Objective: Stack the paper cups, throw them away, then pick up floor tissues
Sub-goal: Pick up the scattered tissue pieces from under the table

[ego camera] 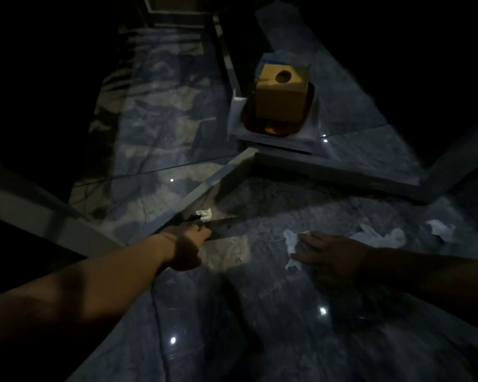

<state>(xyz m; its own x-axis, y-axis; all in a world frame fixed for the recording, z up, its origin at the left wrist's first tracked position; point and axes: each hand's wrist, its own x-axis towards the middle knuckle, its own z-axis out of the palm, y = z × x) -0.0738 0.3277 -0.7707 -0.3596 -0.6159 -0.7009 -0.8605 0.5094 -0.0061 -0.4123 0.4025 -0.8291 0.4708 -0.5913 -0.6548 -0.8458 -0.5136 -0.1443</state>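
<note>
The scene is dim. A small crumpled white tissue (204, 214) lies on the marble floor against a pale metal frame leg. My left hand (188, 248) reaches toward it, fingertips just short of it, holding nothing. A flat white tissue (291, 242) lies further right, and my right hand (324, 253) rests on its right part with fingers spread. Two more crumpled tissues (381, 238) (440, 230) lie on the floor at the right. No paper cups are in sight.
A white square bin (312, 133) stands ahead, with a yellow box (280, 97) with a round hole sitting in its mouth. Pale furniture frame bars (342, 172) cross the glossy floor (232, 312) around my hands.
</note>
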